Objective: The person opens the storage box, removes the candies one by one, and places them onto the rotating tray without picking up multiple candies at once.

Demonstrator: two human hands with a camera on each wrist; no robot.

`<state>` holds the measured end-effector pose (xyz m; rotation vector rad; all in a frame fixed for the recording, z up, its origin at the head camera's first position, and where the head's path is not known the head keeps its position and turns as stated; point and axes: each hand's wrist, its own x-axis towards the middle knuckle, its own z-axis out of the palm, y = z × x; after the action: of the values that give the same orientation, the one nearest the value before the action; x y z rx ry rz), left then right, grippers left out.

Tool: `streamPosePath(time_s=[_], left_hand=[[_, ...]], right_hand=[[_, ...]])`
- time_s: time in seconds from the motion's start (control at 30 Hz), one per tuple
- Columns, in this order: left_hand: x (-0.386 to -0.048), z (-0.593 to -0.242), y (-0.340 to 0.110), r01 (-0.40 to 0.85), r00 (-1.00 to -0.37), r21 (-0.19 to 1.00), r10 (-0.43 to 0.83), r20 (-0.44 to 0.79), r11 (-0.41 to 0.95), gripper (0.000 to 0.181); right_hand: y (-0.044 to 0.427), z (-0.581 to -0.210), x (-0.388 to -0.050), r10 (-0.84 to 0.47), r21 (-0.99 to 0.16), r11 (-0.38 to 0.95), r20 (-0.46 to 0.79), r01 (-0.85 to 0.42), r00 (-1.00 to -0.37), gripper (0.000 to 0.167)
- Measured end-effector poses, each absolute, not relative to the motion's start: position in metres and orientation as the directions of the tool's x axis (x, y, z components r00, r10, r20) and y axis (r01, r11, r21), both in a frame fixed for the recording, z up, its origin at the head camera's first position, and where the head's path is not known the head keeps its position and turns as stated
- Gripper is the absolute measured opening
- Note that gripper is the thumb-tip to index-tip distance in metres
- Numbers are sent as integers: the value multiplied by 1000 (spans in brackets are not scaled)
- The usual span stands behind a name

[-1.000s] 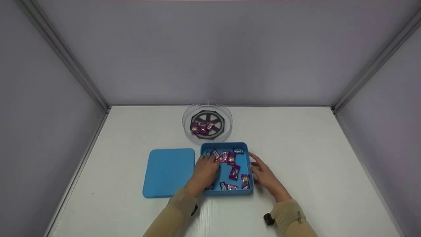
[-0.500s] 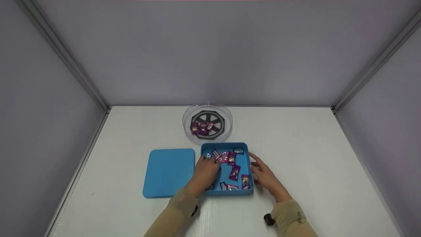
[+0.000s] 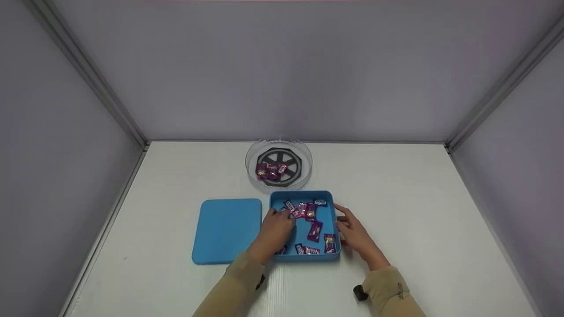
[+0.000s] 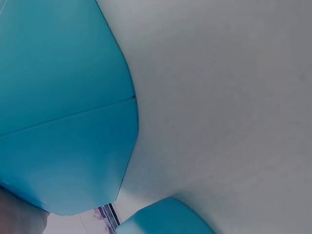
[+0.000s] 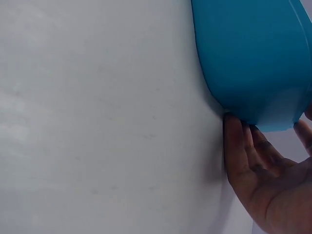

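A square blue box (image 3: 304, 259), seen in the head view, holds several wrapped candies (image 3: 314, 231) in purple, pink and dark wrappers. My left hand (image 3: 276, 229) reaches over the box's left wall, fingers bent down among the candies at the far left. Its fingertips are hidden, so a grip on any candy cannot be confirmed. From the other side, my right hand (image 3: 358, 237) touches the box's outer right wall with extended fingers. In the right wrist view those fingers (image 5: 236, 141) rest against the blue wall. The left wrist view shows mostly the box's outer wall (image 4: 63, 151).
A flat blue lid (image 3: 227, 231) lies left of the box. Behind the box stands a round clear dish (image 3: 306, 169) with several candies (image 3: 271, 171) over a dark wheel-like pattern. Grey panels (image 3: 291, 75) enclose the white table (image 3: 418, 198) at the back and sides.
My left fingers have drawn in slightly, and a dark candy at their tips has shifted a little right and nearer. My right hand and the box have stayed in place.
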<state>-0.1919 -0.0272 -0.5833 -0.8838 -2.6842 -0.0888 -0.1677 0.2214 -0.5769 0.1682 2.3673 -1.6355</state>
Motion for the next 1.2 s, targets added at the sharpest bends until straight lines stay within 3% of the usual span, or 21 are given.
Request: streamPosePath(time_s=[0.3, 0.6, 0.87, 1.03, 1.2], left_hand=[[-194, -578, -27, 585, -780, -20, 569, 260, 811, 8], [-192, -578, -29, 602, -773, 74, 557, 303, 795, 7], [-194, -574, -34, 579, -809, 342, 471, 351, 740, 8], [-196, -567, -38, 483, -875, 582, 393, 284, 654, 7], [-199, -563, -42, 409, -905, 700, 357, 230, 585, 7]], right_hand=[[221, -569, -180, -29, -888, 400, -257, 225, -966, 43], [227, -576, -185, -43, -904, 319, -315, 286, -948, 53], [227, -578, -183, -53, -914, 273, -326, 300, -944, 53], [227, -579, -183, -51, -908, 299, -321, 292, -946, 52], [228, -580, -183, -58, -907, 311, -316, 283, -947, 52]])
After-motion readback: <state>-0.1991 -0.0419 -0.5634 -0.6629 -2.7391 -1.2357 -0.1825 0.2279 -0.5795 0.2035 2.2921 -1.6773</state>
